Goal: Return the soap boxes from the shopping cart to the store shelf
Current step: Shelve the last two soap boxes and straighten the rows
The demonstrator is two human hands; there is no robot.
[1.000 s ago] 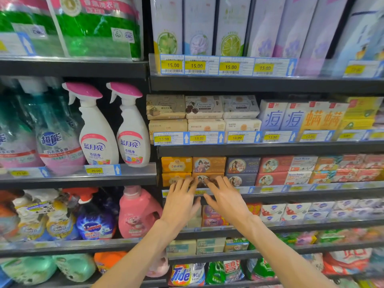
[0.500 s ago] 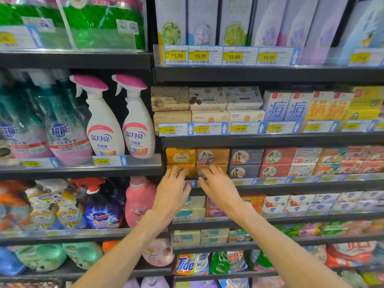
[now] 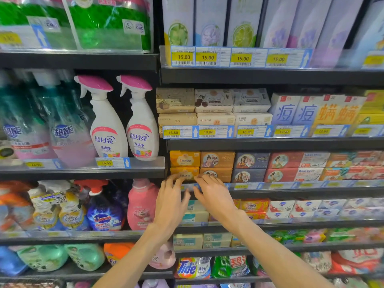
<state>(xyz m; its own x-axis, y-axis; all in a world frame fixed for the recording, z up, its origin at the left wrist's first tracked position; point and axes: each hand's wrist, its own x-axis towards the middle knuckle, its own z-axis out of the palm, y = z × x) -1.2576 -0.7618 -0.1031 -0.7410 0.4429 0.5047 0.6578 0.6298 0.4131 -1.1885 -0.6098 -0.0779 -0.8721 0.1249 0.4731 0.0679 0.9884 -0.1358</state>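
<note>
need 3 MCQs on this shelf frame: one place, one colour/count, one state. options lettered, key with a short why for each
1. Where are the fingertips of both hands?
A. at the lower yellow soap box, left end of the soap shelf
B. on the pink-capped spray bottles
C. on the Tide bag

2. How many spray bottles with pink caps stand on the left shelf?
A. one
B. two
C. four

3. What is the state of the hands?
A. each closed around a bottle
B. fingers spread, nothing lifted clear of the shelf
C. hanging down, away from the shelf

Key:
1 A: the left hand and right hand meet at the yellow soap box, under another yellow one.
2 B: two spray bottles stand side by side.
3 B: the fingers lie open against the box front and the shelf edge.
</note>
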